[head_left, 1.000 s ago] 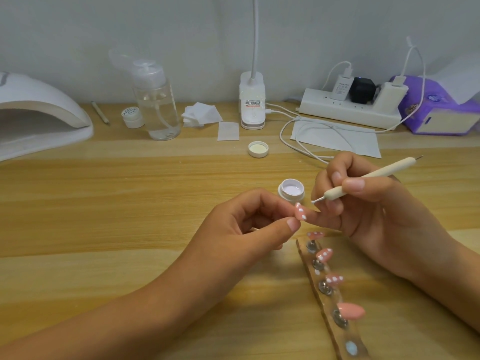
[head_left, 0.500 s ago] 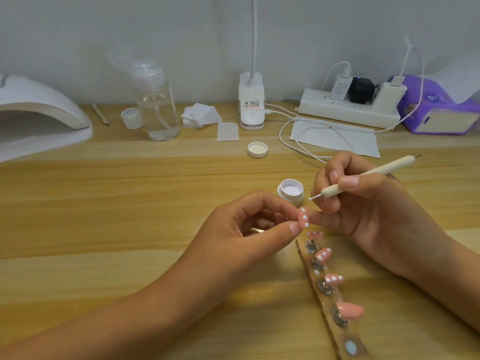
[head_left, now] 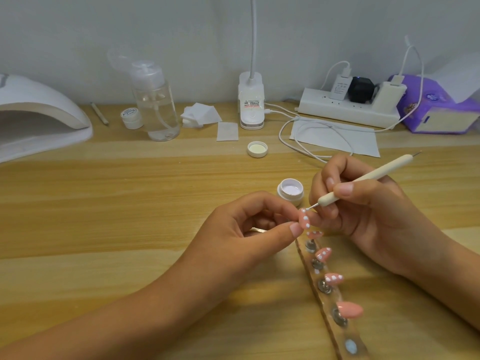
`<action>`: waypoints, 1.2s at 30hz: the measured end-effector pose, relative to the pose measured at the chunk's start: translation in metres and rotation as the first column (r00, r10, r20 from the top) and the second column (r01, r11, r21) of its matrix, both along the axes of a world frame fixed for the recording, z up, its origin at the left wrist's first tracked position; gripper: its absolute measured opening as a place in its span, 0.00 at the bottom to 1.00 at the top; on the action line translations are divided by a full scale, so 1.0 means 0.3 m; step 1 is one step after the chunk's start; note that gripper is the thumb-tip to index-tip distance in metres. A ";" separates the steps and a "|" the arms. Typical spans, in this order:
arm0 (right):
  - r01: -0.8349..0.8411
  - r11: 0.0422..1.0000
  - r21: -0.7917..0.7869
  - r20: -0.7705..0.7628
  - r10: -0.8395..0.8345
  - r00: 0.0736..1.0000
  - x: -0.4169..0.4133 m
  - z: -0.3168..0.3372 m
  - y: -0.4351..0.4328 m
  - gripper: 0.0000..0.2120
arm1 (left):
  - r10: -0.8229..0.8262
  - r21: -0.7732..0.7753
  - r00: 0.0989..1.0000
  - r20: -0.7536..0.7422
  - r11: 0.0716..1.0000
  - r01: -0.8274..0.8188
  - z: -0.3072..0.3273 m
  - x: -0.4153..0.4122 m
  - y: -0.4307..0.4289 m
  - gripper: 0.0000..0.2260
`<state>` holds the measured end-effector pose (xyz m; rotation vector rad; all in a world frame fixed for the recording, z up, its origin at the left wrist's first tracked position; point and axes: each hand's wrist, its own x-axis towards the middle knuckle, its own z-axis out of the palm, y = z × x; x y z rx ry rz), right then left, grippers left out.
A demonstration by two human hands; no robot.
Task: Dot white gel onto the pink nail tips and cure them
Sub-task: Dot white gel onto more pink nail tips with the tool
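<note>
Wooden desk (head_left: 130,216), pale grain, set against a grey wall. Items listed from you outward.

1. Holder strip (head_left: 337,333), clear with metal studs, lying just below and between your hands. It carries one plain pink tip (head_left: 349,309) nearest you and three dotted tips (head_left: 333,278) beyond it.
2. Your left hand (head_left: 249,229): thumb and forefinger pinch a pink nail tip (head_left: 381,220) that bears white dots, and the other fingers are curled under.
3. Your right hand (head_left: 363,203): fingers wrapped round a cream dotting tool (head_left: 363,178), pen-style. The metal point touches the top end of the held tip.
4. Open pot of white gel (head_left: 290,192), standing just beyond your left fingertips and beside your right knuckles.
5. Loose white lid (head_left: 257,149), further out from the pot.
6. Back row, left of your hands: curing lamp (head_left: 39,113), small jar (head_left: 132,118), pump bottle (head_left: 157,102), stacked wipes (head_left: 201,114).
7. Back row, above your hands: clip lamp (head_left: 251,105), then to its right a paper sheet (head_left: 335,137), a power strip (head_left: 348,110) and a purple tissue pack (head_left: 441,107).
</note>
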<state>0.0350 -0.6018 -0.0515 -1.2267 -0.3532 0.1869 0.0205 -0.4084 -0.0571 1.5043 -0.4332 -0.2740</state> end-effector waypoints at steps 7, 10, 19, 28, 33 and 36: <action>0.001 1.000 -0.001 -0.001 -0.001 1.000 0.002 -0.002 0.001 0.01 | 0.000 -0.003 1.000 0.000 1.000 0.000 0.000 0.001 -0.001 0.03; 0.000 1.000 -0.004 -0.005 0.000 1.000 0.003 -0.003 0.002 0.01 | 0.001 -0.003 1.000 -0.001 1.000 -0.001 -0.001 0.002 0.000 0.04; 0.001 1.000 -0.005 0.002 -0.001 1.000 0.002 -0.006 0.000 0.01 | 0.003 -0.012 1.000 -0.005 1.000 -0.003 0.000 0.002 -0.002 0.03; 0.002 1.000 0.006 0.003 -0.002 1.000 0.003 -0.007 -0.002 0.01 | 0.000 -0.007 1.000 -0.015 1.000 0.000 0.001 0.002 0.001 0.02; -0.003 1.000 0.027 -0.002 0.003 1.000 0.009 -0.003 -0.010 0.01 | 0.005 -0.009 1.000 -0.027 1.000 -0.005 -0.003 0.003 0.004 0.03; -0.009 0.999 0.048 -0.008 0.009 1.000 0.012 -0.003 -0.014 0.01 | 0.000 -0.013 1.000 -0.026 1.000 0.000 -0.001 0.003 0.003 0.03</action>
